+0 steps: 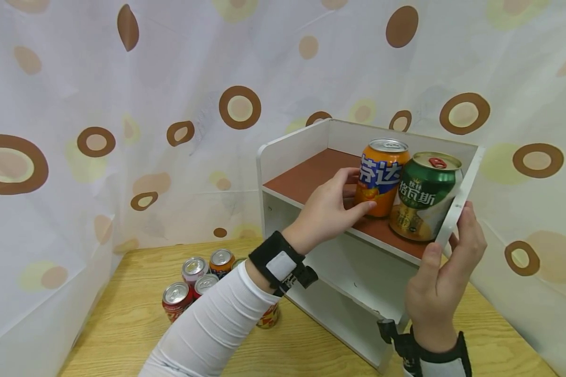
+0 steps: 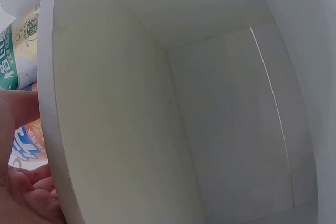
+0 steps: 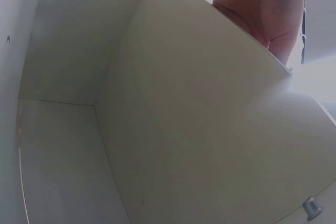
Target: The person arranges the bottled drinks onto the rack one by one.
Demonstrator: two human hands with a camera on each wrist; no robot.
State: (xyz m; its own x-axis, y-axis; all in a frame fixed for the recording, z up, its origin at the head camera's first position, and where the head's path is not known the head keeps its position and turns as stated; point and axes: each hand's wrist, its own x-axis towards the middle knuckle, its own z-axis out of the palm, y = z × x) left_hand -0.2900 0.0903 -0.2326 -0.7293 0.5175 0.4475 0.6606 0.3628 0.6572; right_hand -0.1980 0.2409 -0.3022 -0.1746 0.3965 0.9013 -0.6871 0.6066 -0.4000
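An orange soda can (image 1: 382, 178) with blue and white lettering stands upright on the brown top board (image 1: 306, 178) of a small white shelf unit. My left hand (image 1: 327, 209) holds it from the left, thumb across its front and fingers round the far side. Right beside it stands a green and gold can (image 1: 424, 196), close to the shelf's right side panel (image 1: 459, 201). That panel's edge is gripped by my right hand (image 1: 445, 277), thumb in front, fingers outside. In the left wrist view, the green can (image 2: 23, 51) and orange can (image 2: 31, 135) show past the board edge.
Several cans (image 1: 176, 296) stand grouped on the wooden table (image 1: 118, 309) left of the shelf, partly hidden behind my left forearm. White compartments (image 1: 344, 262) lie under the top board. A patterned curtain (image 1: 193, 68) hangs behind.
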